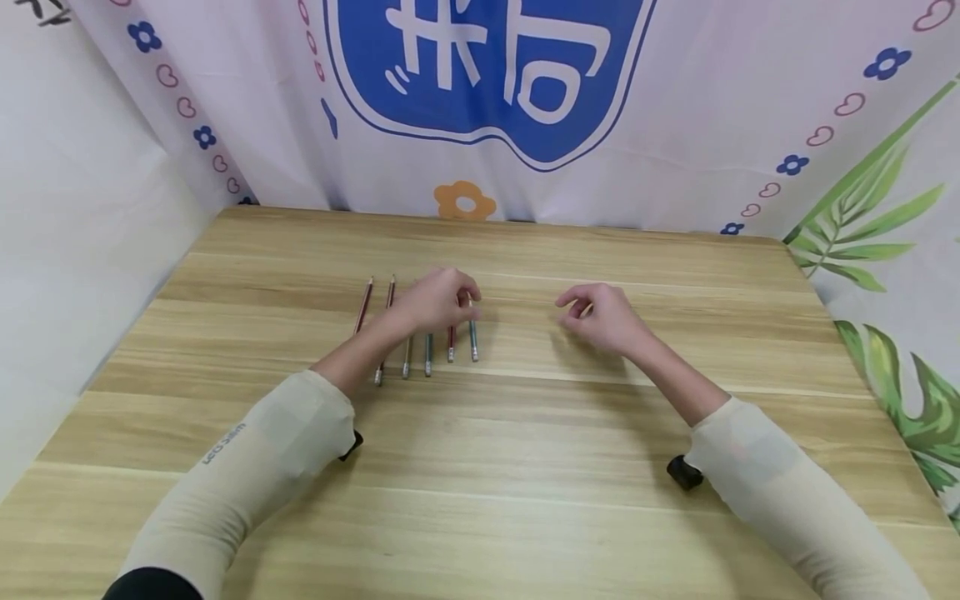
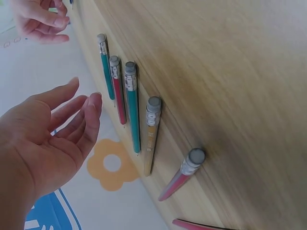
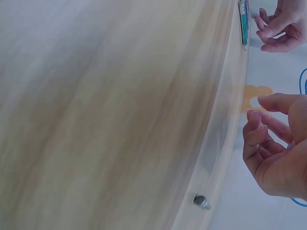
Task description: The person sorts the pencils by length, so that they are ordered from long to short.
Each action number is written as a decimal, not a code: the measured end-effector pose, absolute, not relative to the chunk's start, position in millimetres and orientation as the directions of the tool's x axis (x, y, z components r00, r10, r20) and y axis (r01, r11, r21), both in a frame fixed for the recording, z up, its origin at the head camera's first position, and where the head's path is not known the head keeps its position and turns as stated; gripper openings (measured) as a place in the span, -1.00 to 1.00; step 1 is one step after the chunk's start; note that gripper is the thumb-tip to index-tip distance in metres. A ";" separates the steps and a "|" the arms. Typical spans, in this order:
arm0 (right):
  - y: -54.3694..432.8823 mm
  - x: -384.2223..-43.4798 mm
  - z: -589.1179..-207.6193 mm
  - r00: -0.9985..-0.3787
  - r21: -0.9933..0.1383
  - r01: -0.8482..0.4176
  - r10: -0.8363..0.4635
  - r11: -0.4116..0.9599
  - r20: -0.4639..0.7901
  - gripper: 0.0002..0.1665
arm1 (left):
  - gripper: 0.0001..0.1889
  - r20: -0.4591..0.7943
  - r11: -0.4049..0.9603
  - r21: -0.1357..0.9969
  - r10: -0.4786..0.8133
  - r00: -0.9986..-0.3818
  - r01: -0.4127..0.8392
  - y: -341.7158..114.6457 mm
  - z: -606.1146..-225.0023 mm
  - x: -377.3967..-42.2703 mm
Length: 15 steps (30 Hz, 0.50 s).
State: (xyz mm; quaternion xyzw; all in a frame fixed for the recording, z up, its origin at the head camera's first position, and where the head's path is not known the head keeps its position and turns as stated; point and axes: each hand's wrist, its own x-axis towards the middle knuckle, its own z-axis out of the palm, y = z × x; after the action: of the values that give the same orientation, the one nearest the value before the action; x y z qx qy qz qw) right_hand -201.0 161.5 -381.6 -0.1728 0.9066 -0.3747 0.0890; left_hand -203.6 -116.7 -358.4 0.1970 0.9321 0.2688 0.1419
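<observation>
Several pencils with metal-banded eraser ends lie in a row, among them a yellow pencil (image 2: 151,139), a thick teal pencil (image 2: 132,112) and red ones such as the red pencil (image 2: 118,93). Over the right part of this row hovers my left hand (image 1: 442,300), fingers loosely bent and holding nothing; it hides parts of the pencils. Nearest to it is the rightmost teal pencil (image 1: 473,337). My right hand (image 1: 600,318) is off to the right above the table, thumb and fingers apart. Below it, the right wrist view shows a small silvery end (image 3: 202,201), mostly hidden.
The wooden table (image 1: 480,500) reaches back to a printed curtain (image 1: 675,167) with a blue emblem. A white wall stands at the left, and leaf-patterned cloth (image 1: 870,242) at the right. Black wrist cameras (image 1: 684,472) sit under the sleeves.
</observation>
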 end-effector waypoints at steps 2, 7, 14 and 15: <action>165.0 -200.9 -381.7 -0.927 -0.706 -0.243 -0.374 0.665 -0.033 -0.73 | -0.68 -0.165 0.787 0.543 0.443 -0.881 0.294 -115.7 -359.4 -204.0; 174.2 -199.7 -379.7 -0.933 -0.702 -0.229 -0.357 0.675 -0.039 -0.72 | -0.65 -0.210 0.811 0.512 0.438 -0.874 0.283 -113.0 -362.1 -204.5; 187.2 -200.6 -378.8 -0.936 -0.695 -0.218 -0.347 0.685 -0.049 -0.70 | -0.62 -0.250 0.831 0.486 0.430 -0.868 0.271 -110.8 -362.3 -203.4; 189.3 -200.7 -378.4 -0.938 -0.695 -0.213 -0.342 0.686 -0.050 -0.70 | -0.62 -0.250 0.830 0.485 0.433 -0.866 0.275 -110.7 -362.5 -203.5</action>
State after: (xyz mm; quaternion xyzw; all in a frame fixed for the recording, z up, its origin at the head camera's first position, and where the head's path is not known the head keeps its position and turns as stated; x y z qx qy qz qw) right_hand -200.7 189.3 -378.4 -0.1520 0.9140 -0.3656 0.0882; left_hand -203.5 -110.7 -362.5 0.1884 0.9400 0.2222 0.1773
